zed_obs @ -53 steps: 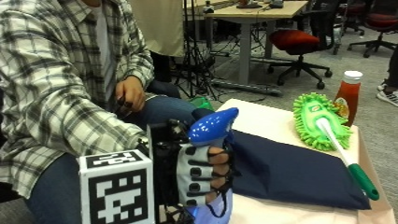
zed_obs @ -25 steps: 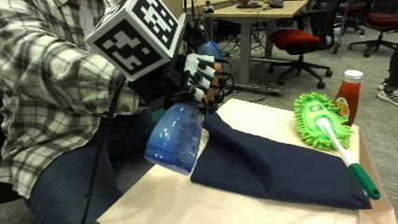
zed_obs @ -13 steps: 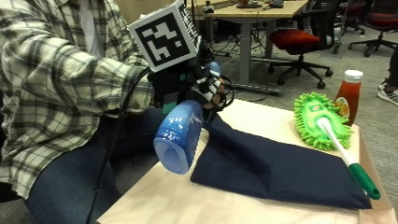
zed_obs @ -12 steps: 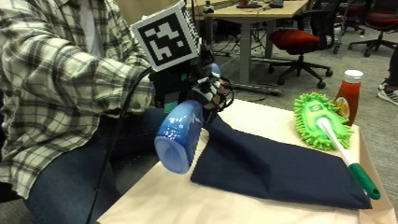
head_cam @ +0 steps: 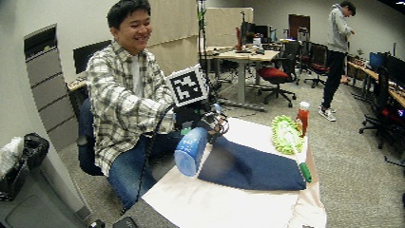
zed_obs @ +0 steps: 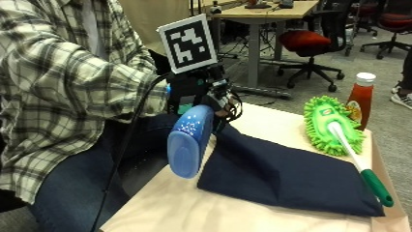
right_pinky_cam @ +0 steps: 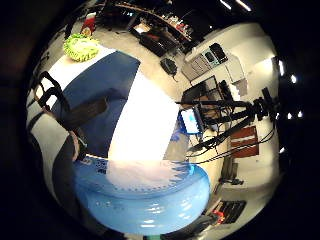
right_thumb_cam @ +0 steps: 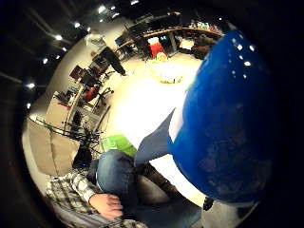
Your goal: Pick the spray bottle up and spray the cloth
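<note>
1. The translucent blue plastic spray bottle [zed_obs: 190,141] is held in the air above the near left edge of the cream-covered counter [zed_obs: 193,212], tilted, with its base toward the camera and its head end up inside the grip.
2. The black-gloved right hand [zed_obs: 209,99] forms the grip: its fingers are curled round the upper part of the spray bottle [head_cam: 191,151]. How they lie on the trigger cannot be told.
3. In both palm views the spray bottle [right_thumb_cam: 223,123] fills much of the field, close to the palm [right_pinky_cam: 145,192].
4. The dark navy cloth [zed_obs: 283,176] lies spread on the counter just beside and below the bottle; the bottle does not touch it.
5. A green fluffy duster with a white and green handle [zed_obs: 336,126] rests across the far right part of the cloth.
6. A red sauce bottle with a white cap [zed_obs: 360,99] stands upright beyond the duster.
</note>
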A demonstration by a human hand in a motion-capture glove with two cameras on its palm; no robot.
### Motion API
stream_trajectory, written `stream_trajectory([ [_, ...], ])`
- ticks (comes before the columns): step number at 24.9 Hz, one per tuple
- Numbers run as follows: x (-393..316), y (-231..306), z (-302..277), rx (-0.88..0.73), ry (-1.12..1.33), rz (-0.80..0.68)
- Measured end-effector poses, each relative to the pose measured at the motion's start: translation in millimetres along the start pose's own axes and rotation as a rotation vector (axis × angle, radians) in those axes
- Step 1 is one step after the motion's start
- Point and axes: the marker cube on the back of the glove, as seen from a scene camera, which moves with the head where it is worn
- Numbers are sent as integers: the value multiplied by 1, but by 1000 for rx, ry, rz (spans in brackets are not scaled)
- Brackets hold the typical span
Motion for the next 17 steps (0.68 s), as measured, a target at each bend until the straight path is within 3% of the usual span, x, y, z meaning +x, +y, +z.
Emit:
stream_trajectory([
  [8,-14,-2,-1,-14,43,-126],
  [13,-21,-3,1,-3,42,-109],
  [17,-17,-5,-14,74,-95,-40],
])
